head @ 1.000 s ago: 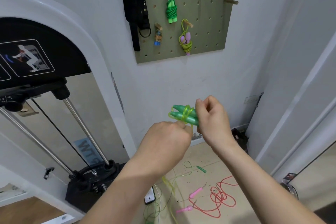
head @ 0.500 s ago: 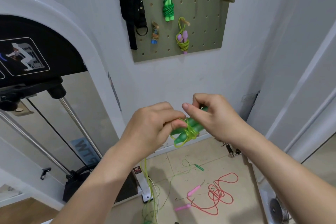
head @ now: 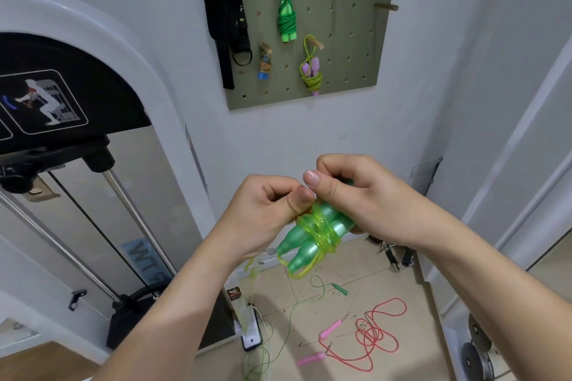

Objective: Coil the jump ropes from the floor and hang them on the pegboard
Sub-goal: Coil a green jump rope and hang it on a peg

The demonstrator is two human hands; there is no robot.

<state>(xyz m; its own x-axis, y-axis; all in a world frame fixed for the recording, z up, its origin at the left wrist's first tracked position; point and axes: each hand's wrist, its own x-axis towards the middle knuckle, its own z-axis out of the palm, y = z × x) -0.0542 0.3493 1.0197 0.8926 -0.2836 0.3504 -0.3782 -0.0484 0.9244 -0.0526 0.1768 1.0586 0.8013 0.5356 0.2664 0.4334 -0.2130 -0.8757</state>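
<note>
Yellow-green cord (head: 322,226) now rings the paired green handles (head: 305,241) in more turns than a second ago, so coiling looks nearly done. The right hand (head: 365,198) clamps its fingers on the handles' upper ends and the left hand (head: 263,213) pinches the cord, mid-air below the pegboard (head: 356,49). Their long axis slants, free ends pointing down-left.
</note>
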